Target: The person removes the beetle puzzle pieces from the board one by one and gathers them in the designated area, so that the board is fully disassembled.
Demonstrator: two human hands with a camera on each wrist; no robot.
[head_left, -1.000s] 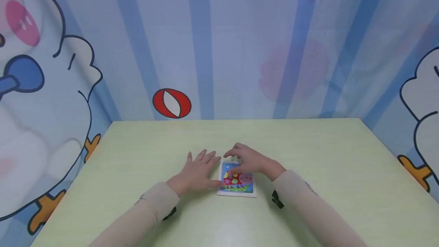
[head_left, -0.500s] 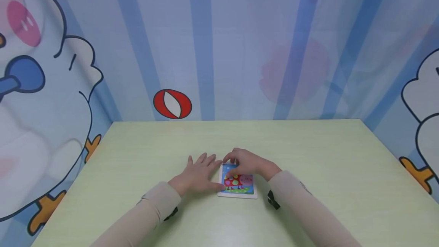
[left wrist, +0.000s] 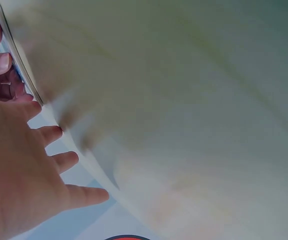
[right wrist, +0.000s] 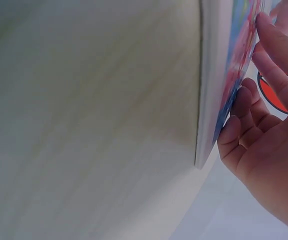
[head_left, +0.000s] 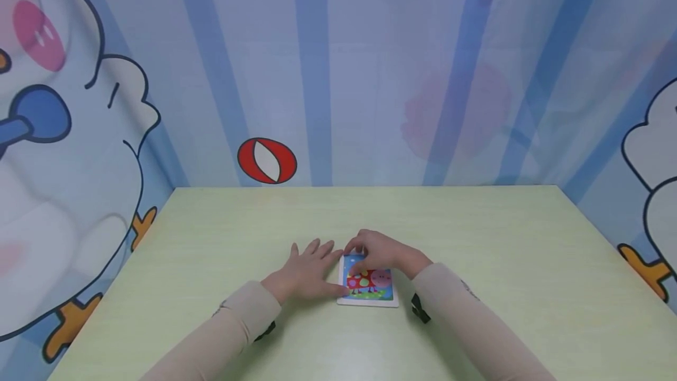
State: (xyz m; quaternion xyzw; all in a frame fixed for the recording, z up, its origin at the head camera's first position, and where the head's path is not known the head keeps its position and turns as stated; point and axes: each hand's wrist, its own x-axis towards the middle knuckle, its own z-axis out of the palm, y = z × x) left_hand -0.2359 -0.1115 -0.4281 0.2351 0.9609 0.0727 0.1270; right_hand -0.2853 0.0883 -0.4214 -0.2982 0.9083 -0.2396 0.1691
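A small flat picture board (head_left: 370, 294) with a white border and a red ladybug-like picture lies on the table in the head view. My left hand (head_left: 305, 275) is beside its left edge, fingers spread, thumb on the board's lower left part. From above, my right hand (head_left: 378, 251) bends over the upper part, with curled fingers at the top left edge and thumb on the picture. In the right wrist view, the fingertips (right wrist: 229, 131) touch the picture side of the board (right wrist: 214, 90). Part of the picture is hidden under the right hand.
The pale green table (head_left: 238, 216) extends around the board on every side. Behind it hangs a blue striped cloth (head_left: 365, 104) printed with a red and white ball (head_left: 267, 160) and large white cartoon figures at both sides.
My right hand has lowered slightly, and its fingers and thumb have drawn closer together at the board's upper left. The left hand and the board have hardly moved.
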